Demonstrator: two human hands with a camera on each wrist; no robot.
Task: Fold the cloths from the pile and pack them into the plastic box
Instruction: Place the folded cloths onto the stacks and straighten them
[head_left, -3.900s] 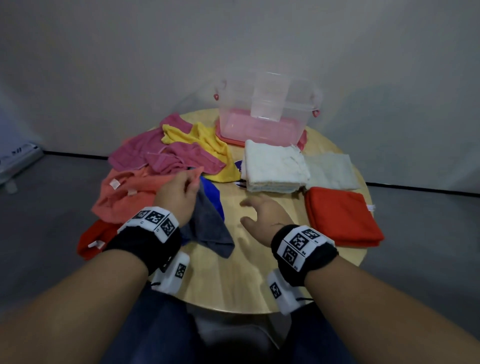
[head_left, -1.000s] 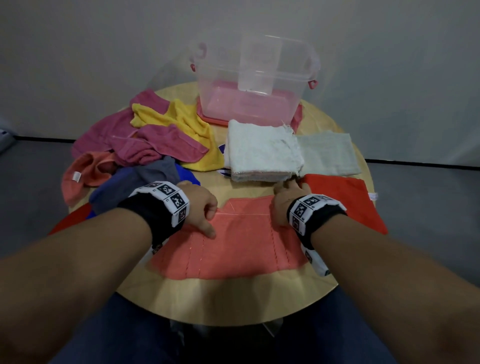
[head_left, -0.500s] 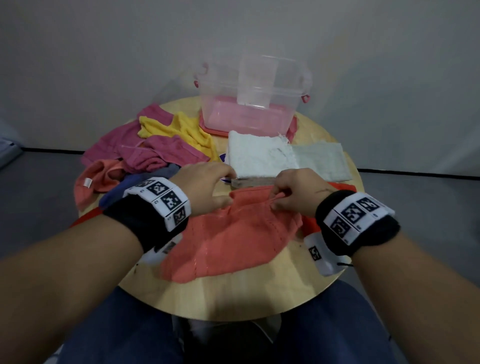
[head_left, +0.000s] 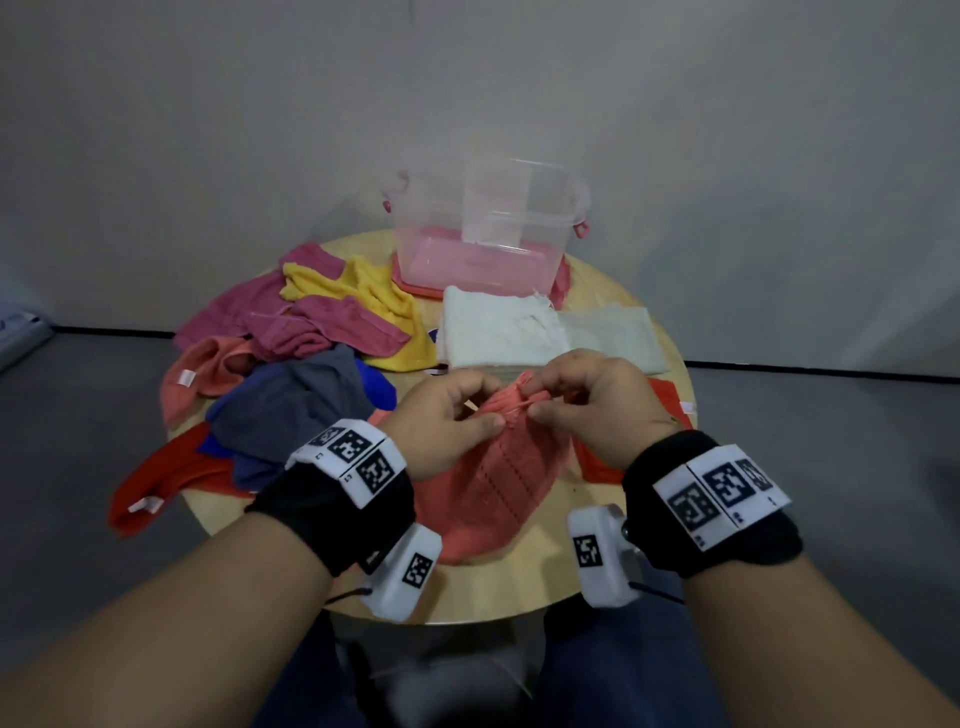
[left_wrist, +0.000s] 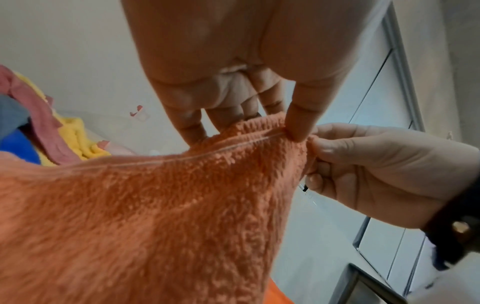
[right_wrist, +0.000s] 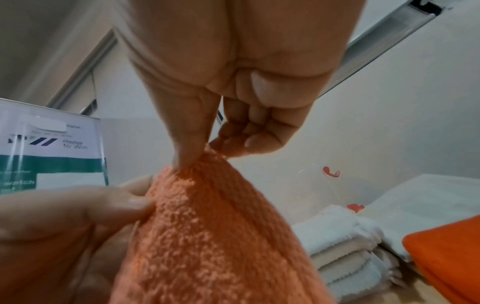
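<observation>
Terry, coral: one coral cloth (head_left: 498, 467) held up over the near edge of the round wooden counter (head_left: 613, 291), its lower part draping down onto the wood.
Pile, far left: about seven loose cloths — one red cloth (head_left: 156, 480) hanging over the counter's edge, one second coral cloth (head_left: 208, 371), one grey cloth (head_left: 291, 400), one blue cloth (head_left: 376, 387), two pink cloths (head_left: 322, 325) and one yellow cloth (head_left: 384, 306); they overlap, so the count is not sure.
Left grip: the left hand (head_left: 441, 421) pinches the coral cloth's top hem between thumb and curled fingers (left_wrist: 192, 127), just left of the other hand.
Right grip: the right hand (head_left: 597, 410) pinches the same hem between thumb and forefinger, the other fingers (right_wrist: 249, 142) curled in; the two hands nearly touch.
Plastic box: one clear plastic box (head_left: 488, 234) at the far side of the counter, standing on its pink lid (head_left: 560, 283), with no cloth visible inside.
Folded, right of centre: one white stack (head_left: 493, 332) of several layers, one pale green cloth (head_left: 613, 338) just beside it, and one orange cloth (head_left: 670, 395) nearer the right edge, partly behind the right hand.
</observation>
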